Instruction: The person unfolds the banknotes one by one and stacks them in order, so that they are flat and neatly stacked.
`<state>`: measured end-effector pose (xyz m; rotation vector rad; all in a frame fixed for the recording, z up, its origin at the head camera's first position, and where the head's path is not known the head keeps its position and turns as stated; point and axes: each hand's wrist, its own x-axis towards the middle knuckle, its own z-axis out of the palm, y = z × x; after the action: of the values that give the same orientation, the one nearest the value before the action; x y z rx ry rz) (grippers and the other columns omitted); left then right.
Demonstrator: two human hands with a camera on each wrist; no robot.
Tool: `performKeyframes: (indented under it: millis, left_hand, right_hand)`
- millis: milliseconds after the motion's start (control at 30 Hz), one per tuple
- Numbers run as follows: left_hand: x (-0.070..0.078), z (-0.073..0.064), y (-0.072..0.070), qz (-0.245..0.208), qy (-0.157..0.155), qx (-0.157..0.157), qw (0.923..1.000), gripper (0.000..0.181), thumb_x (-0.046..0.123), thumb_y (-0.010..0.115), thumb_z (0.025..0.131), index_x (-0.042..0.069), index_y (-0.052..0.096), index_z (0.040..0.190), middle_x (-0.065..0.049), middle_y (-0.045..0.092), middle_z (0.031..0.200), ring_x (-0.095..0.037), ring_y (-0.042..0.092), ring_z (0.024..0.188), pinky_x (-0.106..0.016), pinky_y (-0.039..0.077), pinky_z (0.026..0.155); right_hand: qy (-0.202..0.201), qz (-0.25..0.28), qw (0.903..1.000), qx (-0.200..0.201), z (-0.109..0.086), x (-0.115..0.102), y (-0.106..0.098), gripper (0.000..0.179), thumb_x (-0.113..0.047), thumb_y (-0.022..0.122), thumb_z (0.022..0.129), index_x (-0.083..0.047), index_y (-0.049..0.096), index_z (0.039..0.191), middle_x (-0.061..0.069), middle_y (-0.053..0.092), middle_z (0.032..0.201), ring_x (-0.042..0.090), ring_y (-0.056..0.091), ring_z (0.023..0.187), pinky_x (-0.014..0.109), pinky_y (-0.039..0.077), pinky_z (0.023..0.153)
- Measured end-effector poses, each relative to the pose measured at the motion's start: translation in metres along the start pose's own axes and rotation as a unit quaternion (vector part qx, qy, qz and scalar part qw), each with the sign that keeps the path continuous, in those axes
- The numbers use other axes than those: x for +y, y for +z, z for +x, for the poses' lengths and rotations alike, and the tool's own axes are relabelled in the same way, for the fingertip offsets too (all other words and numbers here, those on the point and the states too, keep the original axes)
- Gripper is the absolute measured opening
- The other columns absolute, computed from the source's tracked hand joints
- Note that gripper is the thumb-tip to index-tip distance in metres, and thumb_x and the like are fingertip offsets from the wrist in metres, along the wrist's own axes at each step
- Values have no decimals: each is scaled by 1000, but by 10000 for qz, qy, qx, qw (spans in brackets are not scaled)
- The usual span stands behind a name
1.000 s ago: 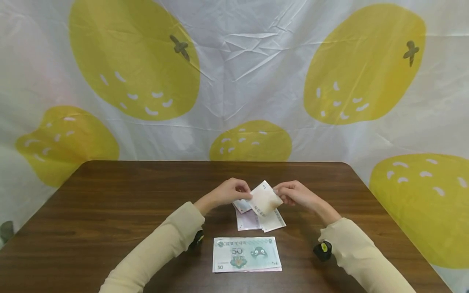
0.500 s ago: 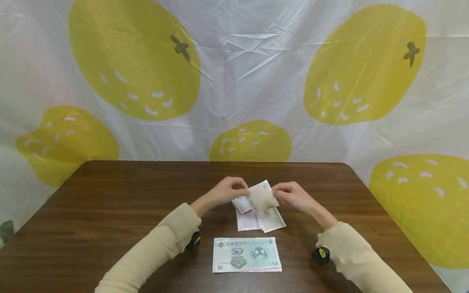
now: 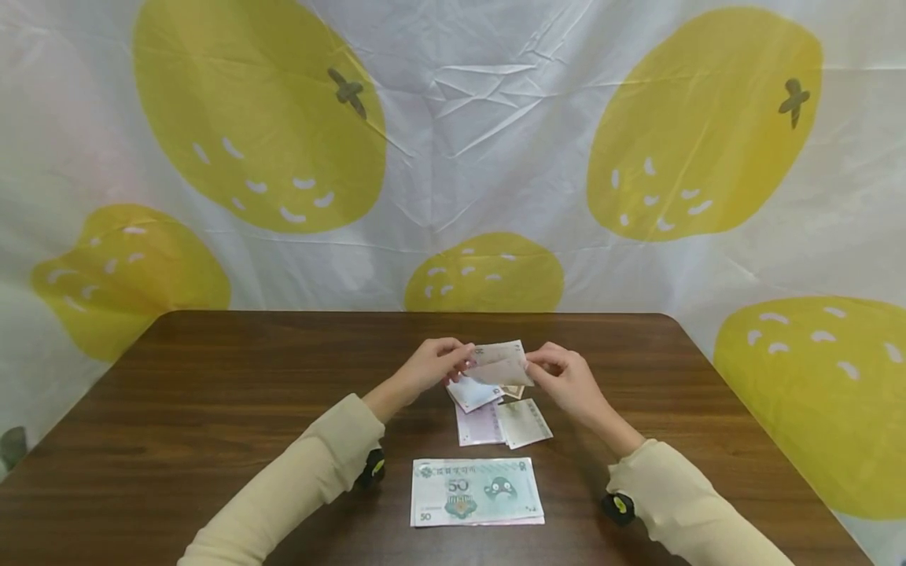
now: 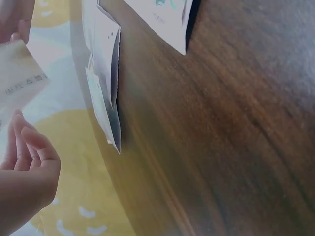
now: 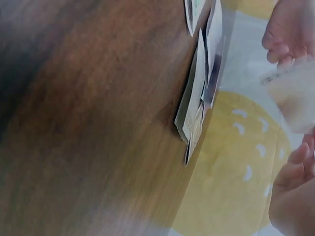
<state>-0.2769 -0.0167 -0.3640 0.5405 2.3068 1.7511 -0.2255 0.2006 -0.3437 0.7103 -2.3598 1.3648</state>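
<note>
Above the far middle of the table, a pale banknote (image 3: 504, 371) is held between both hands in the head view. My left hand (image 3: 433, 368) pinches its left edge, and my right hand (image 3: 566, 381) pinches its right edge. The note looks creased or folded lengthwise. In the left wrist view the same banknote (image 4: 18, 78) shows small printed characters. Beneath it lie a bluish-white folded note (image 3: 473, 391), a purple note (image 3: 478, 424) and a greyish-green note (image 3: 527, 423), partly overlapping. A brownish note (image 3: 514, 391) peeks out behind them.
A small stack of notes lies nearer the front, with a green 50 note (image 3: 476, 491) on top and a pink edge below. The brown wooden table (image 3: 248, 424) ends at a lemon-print curtain (image 3: 481, 157).
The held note has turned from slanted to nearly level and lifted slightly, uncovering the brownish note. The left hand moved a little left and up; the notes on the table stay put.
</note>
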Motion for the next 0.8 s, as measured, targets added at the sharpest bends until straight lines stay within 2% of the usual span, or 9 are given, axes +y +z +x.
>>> performKeyframes:
  millis: [133, 400, 567, 700, 800]
  left_hand:
    - [-4, 1, 1, -74, 25, -69, 9999, 21, 18, 56, 87, -3, 59, 92, -9, 62, 74, -19, 55, 63, -46, 44, 67]
    - [-7, -6, 1, 14, -91, -260, 9996, 20, 19, 60, 84, 1, 59, 95, -15, 62, 80, -19, 53, 63, -45, 44, 67]
    - [-12, -10, 2, 294, -50, -431, 9986, 22, 18, 60, 84, 1, 62, 98, -7, 60, 75, -18, 51, 61, -35, 45, 59]
    - [-15, -11, 3, 385, 55, -525, 9979, 19, 16, 60, 84, 0, 64, 93, -3, 58, 75, -18, 50, 61, -28, 42, 55]
    - [-16, -12, 4, 430, 108, -463, 9979, 16, 14, 61, 83, 0, 64, 89, -1, 56, 73, -15, 48, 60, -26, 40, 53]
  right_hand:
    - [-118, -105, 9994, 309, -1, -2, 3, 9, 6, 59, 79, 7, 65, 85, 9, 53, 69, 17, 42, 56, 25, 36, 46]
    - [-166, -44, 9962, 858, -2, -2, 7, 7, 6, 60, 79, 8, 65, 84, 8, 53, 64, 16, 42, 55, 24, 34, 47]
    - [-83, 105, 9931, 1169, -2, -3, 9, 6, 7, 60, 78, 10, 63, 82, 12, 54, 63, 14, 43, 55, 22, 35, 48]
    - [144, 280, 9906, 1334, -2, -5, 9, 7, 6, 60, 78, 10, 63, 84, 16, 55, 63, 13, 44, 56, 20, 35, 49]
    - [304, 346, 9890, 1406, -2, -6, 9, 7, 5, 61, 78, 10, 63, 83, 15, 55, 63, 10, 44, 55, 18, 34, 49]
